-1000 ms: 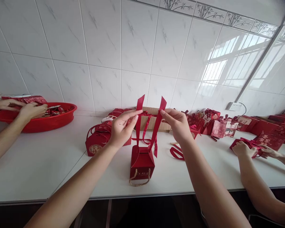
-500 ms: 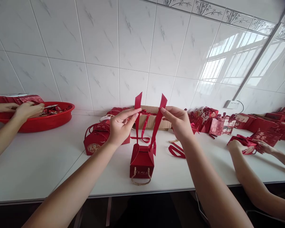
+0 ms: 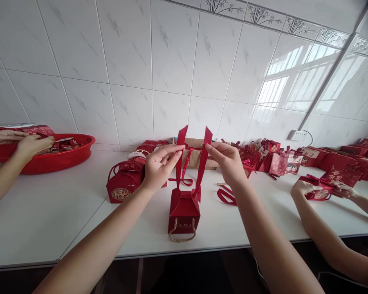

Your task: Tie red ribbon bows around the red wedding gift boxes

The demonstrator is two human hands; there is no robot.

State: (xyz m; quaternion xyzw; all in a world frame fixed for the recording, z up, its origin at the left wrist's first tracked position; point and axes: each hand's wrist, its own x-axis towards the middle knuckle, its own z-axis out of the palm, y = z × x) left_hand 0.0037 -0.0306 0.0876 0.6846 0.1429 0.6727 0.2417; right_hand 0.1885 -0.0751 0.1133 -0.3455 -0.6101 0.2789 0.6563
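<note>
A small red gift box [image 3: 184, 210] with a rope handle [image 3: 182, 239] hanging at its front stands upright near the table's edge. From its top rise the two ends of a dark red ribbon [image 3: 201, 169]. My left hand [image 3: 160, 165] pinches the left end between thumb and finger. The right end is pinched by my right hand [image 3: 227, 157]. Both ribbon tips stick up above the fingers, leaning slightly apart. Behind the box lies a loop of loose red ribbon [image 3: 184, 181], and another ribbon coil [image 3: 227, 196] lies by my right forearm.
A decorated red box [image 3: 122, 185] stands left, a cardboard box [image 3: 194, 163] at the back. Another person's hands work at a red basin [image 3: 64, 159] far left. On the right, other hands hold a ribboned red box [image 3: 317, 190]. Several gift boxes [image 3: 337, 161] line the wall.
Both my hands have come slightly down and closer together, with the ribbon ends still pinched. The view has tilted up a little. At right, the other person's grip on their box has shifted.
</note>
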